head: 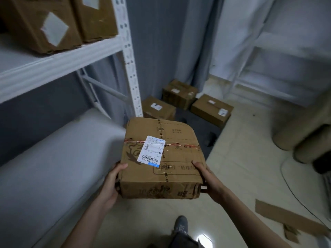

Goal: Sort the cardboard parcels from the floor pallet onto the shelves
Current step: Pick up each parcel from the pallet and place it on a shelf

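A flat, worn brown cardboard parcel (162,156) with rounded corners is held in the air between both hands, above the pale tiled floor (241,158) and just beside the front edge of the lower white shelf board (59,167). Its long axis runs away from the person, the broad face up. A white shipping label (152,152) with barcodes and a small blue strip sits left of centre on that face, over a band of red-printed clear tape running across the parcel; the label text is too small to read. Dark printed characters and a bird-like emblem mark the cardboard, but none can be read.

The left hand (112,183) grips the near left corner, thumb on top and fingers curled beneath. The right hand (207,179) grips the near right corner the same way.

Farther off, three small brown cardboard boxes (180,102) with white labels sit on a dark floor pallet (200,129) by the grey curtain (161,47). On the upper white shelf (59,59) at the left stand two brown cartons (53,20) with white labels. Flat cardboard scraps (290,222) lie on the floor at the right.
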A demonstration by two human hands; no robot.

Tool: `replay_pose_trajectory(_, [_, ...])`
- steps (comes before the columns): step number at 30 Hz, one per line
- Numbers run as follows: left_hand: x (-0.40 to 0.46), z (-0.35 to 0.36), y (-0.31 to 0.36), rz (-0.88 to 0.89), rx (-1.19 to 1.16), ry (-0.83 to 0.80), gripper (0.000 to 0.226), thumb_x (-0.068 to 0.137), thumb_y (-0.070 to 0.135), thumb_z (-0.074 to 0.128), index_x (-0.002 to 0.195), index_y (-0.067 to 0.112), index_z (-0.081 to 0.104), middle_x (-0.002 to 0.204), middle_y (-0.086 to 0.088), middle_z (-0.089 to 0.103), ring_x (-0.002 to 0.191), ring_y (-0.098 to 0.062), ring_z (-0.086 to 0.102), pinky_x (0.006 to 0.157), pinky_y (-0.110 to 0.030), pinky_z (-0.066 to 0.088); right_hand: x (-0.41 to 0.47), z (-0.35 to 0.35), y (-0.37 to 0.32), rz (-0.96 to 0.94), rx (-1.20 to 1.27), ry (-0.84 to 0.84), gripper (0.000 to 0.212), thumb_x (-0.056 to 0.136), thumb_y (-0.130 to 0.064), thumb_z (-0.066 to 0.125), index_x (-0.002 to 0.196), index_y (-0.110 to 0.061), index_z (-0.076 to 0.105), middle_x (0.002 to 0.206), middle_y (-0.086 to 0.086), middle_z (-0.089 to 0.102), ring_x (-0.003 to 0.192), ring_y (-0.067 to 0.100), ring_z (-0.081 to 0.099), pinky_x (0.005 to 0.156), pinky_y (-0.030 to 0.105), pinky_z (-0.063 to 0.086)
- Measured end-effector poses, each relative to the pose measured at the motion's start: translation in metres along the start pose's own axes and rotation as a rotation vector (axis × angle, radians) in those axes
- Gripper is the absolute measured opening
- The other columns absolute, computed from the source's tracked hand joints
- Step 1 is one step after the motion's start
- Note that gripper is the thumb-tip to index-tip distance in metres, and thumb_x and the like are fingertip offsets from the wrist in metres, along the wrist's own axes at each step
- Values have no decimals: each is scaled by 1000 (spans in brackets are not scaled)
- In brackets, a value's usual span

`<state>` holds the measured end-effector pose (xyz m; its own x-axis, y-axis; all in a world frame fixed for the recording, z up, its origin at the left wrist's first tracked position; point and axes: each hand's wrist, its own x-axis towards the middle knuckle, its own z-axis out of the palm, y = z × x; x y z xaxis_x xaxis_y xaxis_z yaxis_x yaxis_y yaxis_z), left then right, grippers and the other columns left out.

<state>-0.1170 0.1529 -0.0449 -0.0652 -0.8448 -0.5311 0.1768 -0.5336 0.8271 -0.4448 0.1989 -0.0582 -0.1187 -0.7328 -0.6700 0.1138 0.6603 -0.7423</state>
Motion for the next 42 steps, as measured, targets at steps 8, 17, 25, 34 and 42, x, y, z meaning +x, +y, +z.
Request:
replay_pose_trajectory(8, [19, 113, -4, -22, 153, -184, 54, 72, 52, 75, 122, 30, 69, 116, 0, 75, 112, -22, 68, 88, -39, 53, -18, -101, 20, -5, 140, 171, 68, 79, -74, 61, 135, -37, 53, 119, 0, 70, 108, 25, 66, 75, 39, 55])
replay_pose_trajectory(17, [59, 264, -24, -38, 215, -148, 39, 81, 44, 71, 114, 25, 70, 110, -2, 76, 115, -27, 63, 108, -51, 44, 0, -238, 3, -4, 182, 231, 63, 81, -73, 61, 133, -38, 55, 119, -2, 70, 106, 26, 67, 75, 39, 55])
replay_pose_trajectory(25, [79, 389, -48, -132, 138, -149, 43, 90, 39, 64, 129, 21, 64, 120, -7, 72, 113, -27, 65, 92, -42, 53, 30, -360, -30, 16, 125, 258, 65, 82, -73, 61, 134, -35, 54, 120, 1, 69, 106, 28, 67, 80, 39, 56])
replay_pose_trajectory(34, [152, 458, -31, -221, 111, -122, 42, 85, 46, 67, 119, 23, 71, 110, -4, 77, 104, -26, 71, 75, -36, 55, 108, -423, -89, 57, 75, 215, 64, 84, -73, 58, 134, -33, 50, 120, 4, 67, 105, 29, 66, 76, 39, 55])
replay_pose_trajectory(42, [268, 509, -11, -324, 31, -96, 74, 53, 59, 84, 118, 26, 71, 109, -6, 77, 112, -31, 66, 101, -51, 51, 214, -464, -177, 114, 7, 214, 62, 85, -71, 58, 132, -30, 53, 121, 6, 67, 105, 32, 66, 83, 43, 56])
